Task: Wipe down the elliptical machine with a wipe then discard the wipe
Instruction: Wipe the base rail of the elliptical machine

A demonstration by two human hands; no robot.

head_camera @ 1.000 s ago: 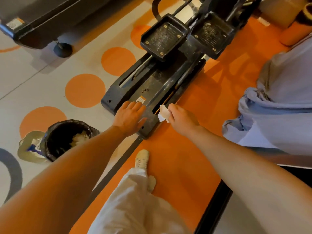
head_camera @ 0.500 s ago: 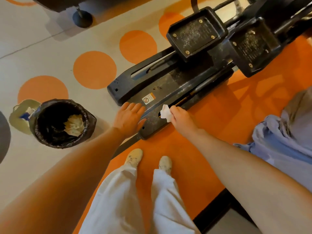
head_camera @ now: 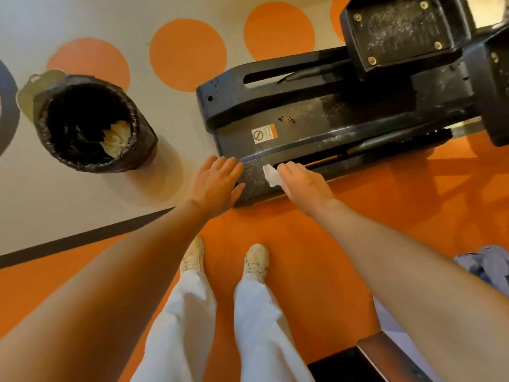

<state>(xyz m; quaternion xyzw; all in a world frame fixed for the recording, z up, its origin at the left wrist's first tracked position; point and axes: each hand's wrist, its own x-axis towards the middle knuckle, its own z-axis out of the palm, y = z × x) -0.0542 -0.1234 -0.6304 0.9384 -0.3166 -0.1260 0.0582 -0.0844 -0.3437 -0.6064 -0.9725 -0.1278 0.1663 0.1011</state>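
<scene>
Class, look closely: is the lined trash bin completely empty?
No: crumpled paper lies inside the trash bin, against its black liner.

two hands (head_camera: 216, 183), one wipe (head_camera: 271, 175), one bin (head_camera: 91, 124), two pedals (head_camera: 399, 31).

The right hand (head_camera: 305, 183) is pressing a white wipe (head_camera: 271, 175) on the elliptical machine's black base (head_camera: 316, 133) while the left hand (head_camera: 216, 186) is resting flat beside it.
</scene>
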